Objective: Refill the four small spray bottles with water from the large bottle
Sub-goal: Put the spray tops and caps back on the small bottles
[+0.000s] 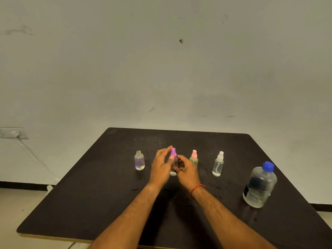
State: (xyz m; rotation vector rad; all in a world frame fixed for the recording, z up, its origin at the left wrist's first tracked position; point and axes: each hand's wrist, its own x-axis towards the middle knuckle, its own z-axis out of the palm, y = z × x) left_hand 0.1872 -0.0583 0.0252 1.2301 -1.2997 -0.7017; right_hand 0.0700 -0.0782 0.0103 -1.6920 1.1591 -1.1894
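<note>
Refill under way at a dark tabletop [86,203]: I hold the purple-capped spray bottle [173,152] upright in the middle of the row. My right hand [187,172] curls round its clear body. My left hand [160,167] stands beside the cap, fingers nearly straight and thumb against the neck; whether it pinches the cap I cannot tell. Just left of this bottle stands an uncapped spray bottle [139,161]. To its right come a pink-capped green bottle [194,158], then a white-capped clear bottle [218,165]. Farther right and nearer me is the blue-capped large bottle [259,186]. The small bottle looks light, stiff and easy to tip, probably slick when wet. It is best gripped round the body, with the cap twisted at its base.
</note>
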